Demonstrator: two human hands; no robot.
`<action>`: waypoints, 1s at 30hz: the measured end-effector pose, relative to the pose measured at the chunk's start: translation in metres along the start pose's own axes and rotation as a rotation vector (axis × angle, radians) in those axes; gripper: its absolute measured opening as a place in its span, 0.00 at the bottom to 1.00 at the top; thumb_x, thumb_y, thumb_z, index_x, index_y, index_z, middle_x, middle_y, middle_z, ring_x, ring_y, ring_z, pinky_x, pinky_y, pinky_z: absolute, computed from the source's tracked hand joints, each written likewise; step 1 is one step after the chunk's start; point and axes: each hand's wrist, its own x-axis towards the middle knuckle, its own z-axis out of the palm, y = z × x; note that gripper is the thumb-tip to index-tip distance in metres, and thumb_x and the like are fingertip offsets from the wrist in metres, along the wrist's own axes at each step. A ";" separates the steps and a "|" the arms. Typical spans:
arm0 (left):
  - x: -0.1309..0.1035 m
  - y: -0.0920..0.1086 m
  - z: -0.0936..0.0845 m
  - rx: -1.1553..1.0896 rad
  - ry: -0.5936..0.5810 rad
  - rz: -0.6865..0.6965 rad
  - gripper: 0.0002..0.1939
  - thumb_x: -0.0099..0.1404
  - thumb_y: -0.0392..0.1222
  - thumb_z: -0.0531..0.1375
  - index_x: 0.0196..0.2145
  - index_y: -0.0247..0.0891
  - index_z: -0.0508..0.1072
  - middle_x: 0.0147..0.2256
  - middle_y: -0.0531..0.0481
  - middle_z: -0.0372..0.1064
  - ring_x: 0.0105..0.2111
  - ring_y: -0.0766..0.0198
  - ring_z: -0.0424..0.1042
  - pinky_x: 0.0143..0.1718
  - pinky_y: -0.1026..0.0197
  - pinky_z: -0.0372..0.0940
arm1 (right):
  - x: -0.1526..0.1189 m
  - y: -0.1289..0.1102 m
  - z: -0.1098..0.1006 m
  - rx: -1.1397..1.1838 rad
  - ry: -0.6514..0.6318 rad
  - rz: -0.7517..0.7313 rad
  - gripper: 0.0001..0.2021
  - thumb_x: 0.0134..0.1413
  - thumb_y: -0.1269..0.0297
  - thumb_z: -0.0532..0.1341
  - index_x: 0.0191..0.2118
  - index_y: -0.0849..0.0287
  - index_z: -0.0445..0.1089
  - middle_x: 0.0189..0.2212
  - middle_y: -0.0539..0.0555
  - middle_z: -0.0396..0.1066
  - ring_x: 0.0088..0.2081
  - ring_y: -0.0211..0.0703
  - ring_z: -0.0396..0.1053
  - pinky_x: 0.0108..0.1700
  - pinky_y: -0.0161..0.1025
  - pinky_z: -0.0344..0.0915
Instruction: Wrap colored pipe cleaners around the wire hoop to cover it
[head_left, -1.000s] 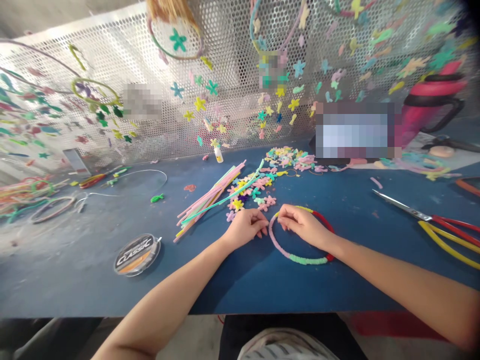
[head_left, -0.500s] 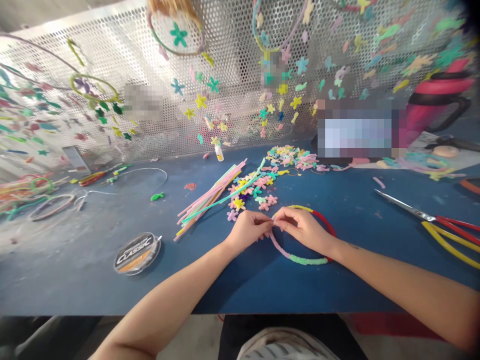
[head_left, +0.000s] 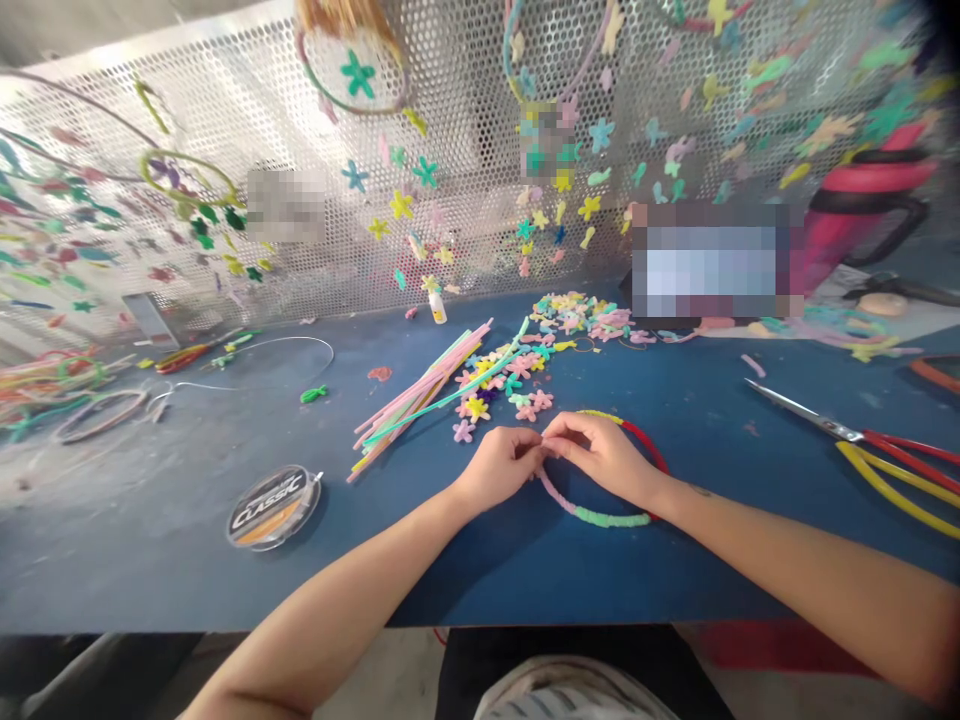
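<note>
A hoop (head_left: 609,519) wrapped in fuzzy pipe cleaner, in pink, mint green, red and yellow stretches, lies on the blue table. My left hand (head_left: 502,462) pinches the hoop at its left side. Against those fingertips, my right hand (head_left: 596,450) is closed in a pinch on the same pink stretch, its wrist crossing over the hoop. The exact spot between the fingertips is hidden. Just beyond my left hand lie small pipe-cleaner flowers (head_left: 477,408) and a bundle of straight pipe cleaners (head_left: 420,395).
A spool of line (head_left: 274,508) lies to the left. Scissors (head_left: 844,430) with red and yellow handles lie open at the right. Farther back are a small white bottle (head_left: 437,307), a pink tumbler (head_left: 862,205) and a perforated metal panel (head_left: 465,130) hung with flowers.
My hands stay at the same side of the hoop. The fingertips have shifted slightly, with the left thumb drawn closer to the right fingers. The hoop lies almost unmoved.
</note>
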 end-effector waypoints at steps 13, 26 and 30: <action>0.003 -0.002 0.003 -0.337 -0.071 -0.095 0.11 0.59 0.42 0.56 0.27 0.29 0.70 0.23 0.49 0.68 0.21 0.72 0.67 0.25 0.69 0.63 | 0.004 -0.002 0.000 0.034 0.045 0.017 0.07 0.57 0.65 0.55 0.30 0.58 0.66 0.28 0.50 0.67 0.31 0.38 0.65 0.34 0.35 0.60; 0.003 -0.003 0.002 -0.433 -0.028 -0.089 0.14 0.58 0.44 0.59 0.34 0.28 0.73 0.23 0.49 0.68 0.21 0.74 0.64 0.24 0.69 0.61 | 0.007 -0.003 -0.003 0.091 0.100 0.023 0.07 0.56 0.68 0.55 0.28 0.58 0.66 0.30 0.50 0.64 0.34 0.38 0.63 0.37 0.35 0.59; 0.002 0.000 0.003 -0.409 -0.048 -0.069 0.13 0.59 0.45 0.58 0.30 0.28 0.72 0.23 0.49 0.67 0.21 0.73 0.64 0.25 0.69 0.62 | 0.008 -0.006 -0.003 0.075 0.099 0.012 0.07 0.56 0.66 0.55 0.28 0.58 0.65 0.29 0.50 0.64 0.35 0.38 0.63 0.35 0.35 0.59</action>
